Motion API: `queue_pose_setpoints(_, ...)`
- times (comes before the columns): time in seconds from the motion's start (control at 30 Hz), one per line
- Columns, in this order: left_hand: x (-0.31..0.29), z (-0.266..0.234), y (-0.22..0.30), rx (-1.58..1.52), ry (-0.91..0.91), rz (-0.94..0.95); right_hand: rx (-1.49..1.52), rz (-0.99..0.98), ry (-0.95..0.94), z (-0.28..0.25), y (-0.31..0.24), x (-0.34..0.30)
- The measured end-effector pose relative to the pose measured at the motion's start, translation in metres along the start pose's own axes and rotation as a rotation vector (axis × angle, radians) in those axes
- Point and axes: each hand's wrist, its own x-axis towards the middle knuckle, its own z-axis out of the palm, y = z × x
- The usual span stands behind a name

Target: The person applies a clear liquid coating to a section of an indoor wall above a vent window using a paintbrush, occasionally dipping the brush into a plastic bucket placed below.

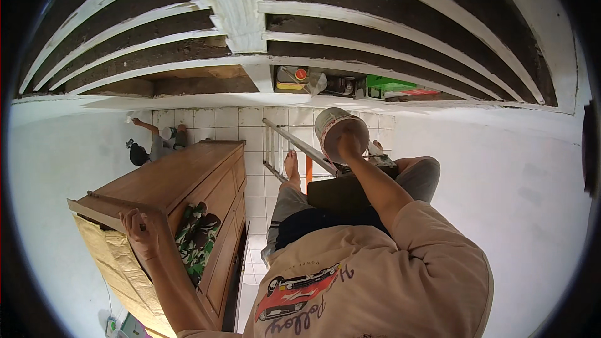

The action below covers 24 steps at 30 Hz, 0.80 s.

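Observation:
My right hand [350, 145] reaches into the mouth of a round white bucket [325, 126] with stained sides. Its fingers are hidden inside, so I cannot tell what they touch. The bucket is just ahead of my lap, beside a metal ladder [300, 144]. Off to the left, my left hand [141, 233] is raised by the near end of a tall brown wooden wardrobe [163, 175]. Its fingers are curled inward; whatever they hold, if anything, cannot be made out. A camouflage cloth [197, 238] hangs on the wardrobe beside my left forearm.
White slats [350, 12] with dark gaps span the upper view. Below them a shelf holds a green box [391, 83] and other items. Another person [156, 144] is beyond the wardrobe, one arm toward the wall. White walls [501, 188] flank a tiled floor [255, 184] far below.

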Motion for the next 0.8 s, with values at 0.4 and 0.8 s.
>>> queue_pose_setpoints(0.4,0.008,-0.003,0.007,0.025,-0.005,0.011,0.017,-0.004,0.066,0.017,0.009,0.008)
queue_pose_setpoints(0.8,0.006,0.001,0.001,-0.009,-0.005,0.030,0.280,-0.063,0.183,-0.091,0.009,-0.048)
